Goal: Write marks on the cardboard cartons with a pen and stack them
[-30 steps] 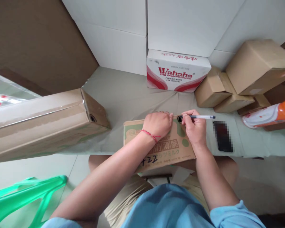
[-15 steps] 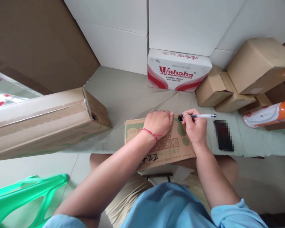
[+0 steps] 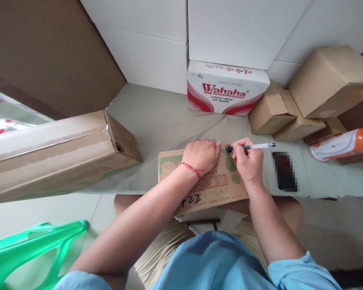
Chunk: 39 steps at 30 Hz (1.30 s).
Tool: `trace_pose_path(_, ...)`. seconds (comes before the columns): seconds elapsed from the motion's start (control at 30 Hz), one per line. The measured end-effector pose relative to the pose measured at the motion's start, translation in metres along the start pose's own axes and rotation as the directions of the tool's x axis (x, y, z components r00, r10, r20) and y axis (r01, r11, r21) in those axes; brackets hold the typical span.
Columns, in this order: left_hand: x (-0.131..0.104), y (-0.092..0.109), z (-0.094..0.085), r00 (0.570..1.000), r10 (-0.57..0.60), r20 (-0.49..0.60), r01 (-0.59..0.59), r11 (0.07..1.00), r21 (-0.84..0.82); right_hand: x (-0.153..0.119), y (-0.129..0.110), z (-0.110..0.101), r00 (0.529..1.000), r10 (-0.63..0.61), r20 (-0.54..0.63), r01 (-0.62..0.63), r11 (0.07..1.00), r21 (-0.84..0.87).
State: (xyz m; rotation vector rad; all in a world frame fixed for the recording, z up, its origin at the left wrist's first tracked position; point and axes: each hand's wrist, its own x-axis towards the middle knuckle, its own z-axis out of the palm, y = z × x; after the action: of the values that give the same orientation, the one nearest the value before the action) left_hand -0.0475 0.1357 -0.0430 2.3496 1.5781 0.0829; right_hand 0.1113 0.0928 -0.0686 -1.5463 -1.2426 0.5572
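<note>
A brown cardboard box (image 3: 236,191) with green print and a handwritten "+22" lies at the table's front edge. My left hand (image 3: 201,155) rests on its upper part, fingers curled at the far edge; what they hold, if anything, is hidden. In my right hand (image 3: 247,161) is a clear pen (image 3: 262,146) with a black cap end pointing right; the fist sits on the box's upper right corner, beside a small dark hole (image 3: 229,149). A black phone (image 3: 284,171), partly pixelated, lies right of my right hand.
A white and red Wahaha box (image 3: 226,90) stands behind. Several brown boxes (image 3: 329,80) and an orange and white bottle (image 3: 341,143) are at the right. A long taped carton (image 3: 48,153) lies left, above a green plastic stool (image 3: 48,237). The table cloth (image 3: 151,121) is grey-green.
</note>
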Motion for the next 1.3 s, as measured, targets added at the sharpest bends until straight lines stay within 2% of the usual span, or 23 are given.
trace_pose_path(0.1, 0.0001, 0.0001, 0.0004, 1.000, -0.001, -0.003, 0.001, 1.000, -0.001, -0.0001, 0.0009, -0.0006, 1.000, 0.014, 0.018, -0.014, 0.999, -0.032)
trace_pose_path(0.33, -0.0003, -0.0008, 0.0001, 1.000, -0.002, -0.002, 0.002, 1.000, -0.004, -0.0024, 0.0032, -0.0019, 0.997, -0.004, -0.080, -0.002, 0.997, -0.072)
trace_pose_path(0.5, -0.0003, -0.0003, -0.0002, 1.000, -0.003, 0.003, 0.003, 1.000, -0.002, -0.0022, -0.0003, -0.0016, 1.000, -0.007, -0.004, 0.007, 0.998, -0.064)
trace_pose_path(0.7, -0.0002, -0.0005, -0.0003, 1.000, -0.006, 0.001, 0.006, 1.000, -0.004, -0.0023, -0.0012, -0.0023, 0.997, -0.037, -0.069, 0.029, 0.993, -0.118)
trace_pose_path(0.87, 0.0001, -0.0004, -0.0003, 1.000, -0.003, -0.002, 0.003, 1.000, 0.002, -0.0027, -0.0018, -0.0023, 1.000, -0.016, -0.025, 0.014, 0.997, -0.080)
trace_pose_path(1.07, -0.0004, -0.0003, -0.0005, 1.000, -0.001, -0.002, 0.001, 1.000, 0.001, -0.0024, -0.0018, -0.0022, 0.998, -0.032, -0.062, 0.025, 0.993, -0.117)
trace_pose_path(1.2, -0.0006, -0.0001, -0.0004, 1.000, -0.004, -0.004, 0.004, 1.000, 0.001, -0.0023, -0.0005, -0.0017, 1.000, -0.028, -0.007, 0.027, 0.996, -0.081)
trace_pose_path(1.3, -0.0004, 0.0002, 0.0000, 1.000, -0.006, -0.006, 0.006, 1.000, 0.002, -0.0026, -0.0006, -0.0018, 0.999, -0.032, -0.016, 0.030, 0.994, -0.109)
